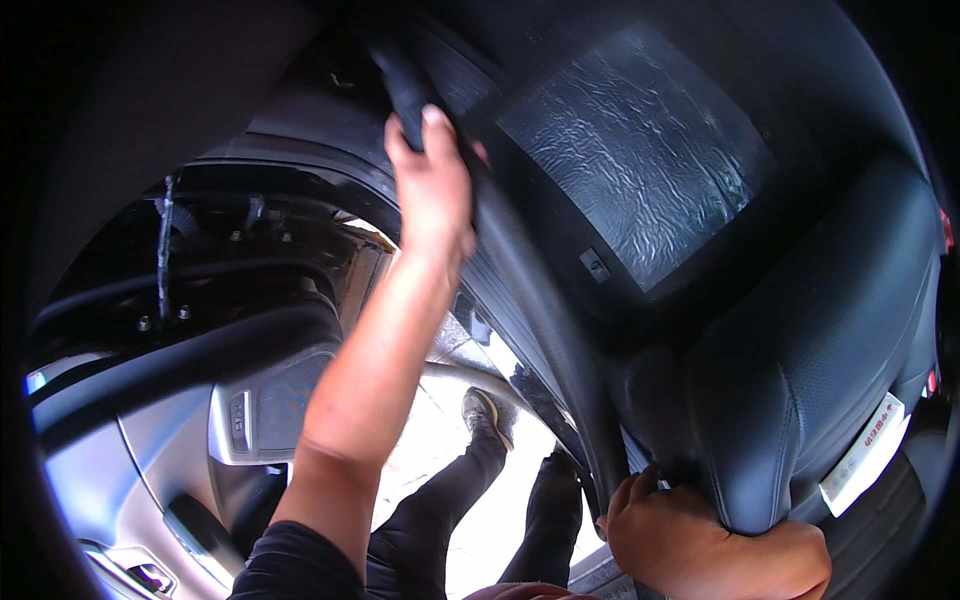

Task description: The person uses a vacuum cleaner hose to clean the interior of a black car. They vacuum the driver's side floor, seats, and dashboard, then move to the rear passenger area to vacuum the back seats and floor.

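Note:
A long black door seal (541,300) curves along the sill of an open car doorway. My left hand (435,187) is wrapped around its upper part, thumb along the top, and looks slightly blurred. Low on the right, my right hand (667,525) has its fingers curled about the lower stretch of the same seal, beside the front edge of a black leather car seat (757,420). Part of that hand's grip is hidden. Between the hands, the seal stands off the ribbed sill trim (491,281).
Clear plastic film (645,150) covers the footwell floor. A white box (862,454) bearing writing lies beside the seat. At left stands the open door with its speaker panel (274,409) and bolted hinge area (165,319). My shoe (480,412) rests on pale paving below.

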Motion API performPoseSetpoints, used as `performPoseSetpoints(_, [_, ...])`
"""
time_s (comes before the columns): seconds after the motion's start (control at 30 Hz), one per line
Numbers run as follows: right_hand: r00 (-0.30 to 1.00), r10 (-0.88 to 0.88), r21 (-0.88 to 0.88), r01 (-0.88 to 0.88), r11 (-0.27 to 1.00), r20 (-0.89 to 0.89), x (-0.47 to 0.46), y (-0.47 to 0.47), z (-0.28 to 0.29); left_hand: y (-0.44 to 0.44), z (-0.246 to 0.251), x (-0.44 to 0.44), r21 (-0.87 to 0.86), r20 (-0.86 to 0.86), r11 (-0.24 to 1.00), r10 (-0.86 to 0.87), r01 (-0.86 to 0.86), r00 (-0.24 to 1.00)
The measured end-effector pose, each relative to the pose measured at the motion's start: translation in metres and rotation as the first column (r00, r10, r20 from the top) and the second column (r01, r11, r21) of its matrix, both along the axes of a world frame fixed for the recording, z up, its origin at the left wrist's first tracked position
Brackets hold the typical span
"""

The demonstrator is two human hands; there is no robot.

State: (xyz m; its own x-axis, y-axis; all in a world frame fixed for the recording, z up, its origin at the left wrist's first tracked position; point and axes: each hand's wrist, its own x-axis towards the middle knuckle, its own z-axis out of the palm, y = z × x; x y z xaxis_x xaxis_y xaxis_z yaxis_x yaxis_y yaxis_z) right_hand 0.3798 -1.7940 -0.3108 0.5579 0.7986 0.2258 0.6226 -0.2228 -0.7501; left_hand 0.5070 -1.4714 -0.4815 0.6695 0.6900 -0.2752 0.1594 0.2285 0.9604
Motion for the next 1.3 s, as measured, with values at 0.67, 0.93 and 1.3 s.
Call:
performPoseSetpoints(0.67, [0.862,0.264,0.500,-0.472,0.726,0.432,0.075,-0.001,-0.008,0.011,-0.014,0.083,-0.627,-0.146,0.729,-0.456,0.274,0.878])
performPoseSetpoints(0.93, [0.918,-0.390,0.149,0.396,0.906,-0.065,0.033,0.015,0.043,-0.003,-0.022,0.038,-0.630,-0.180,0.761,-0.339,0.157,0.924])
performPoseSetpoints(1.3, [0.710,-0.621,-0.320,0.534,0.782,-0.333,0.029,0.016,0.092,-0.031,-0.028,0.110,-0.530,-0.199,0.778,-0.502,0.338,0.842])
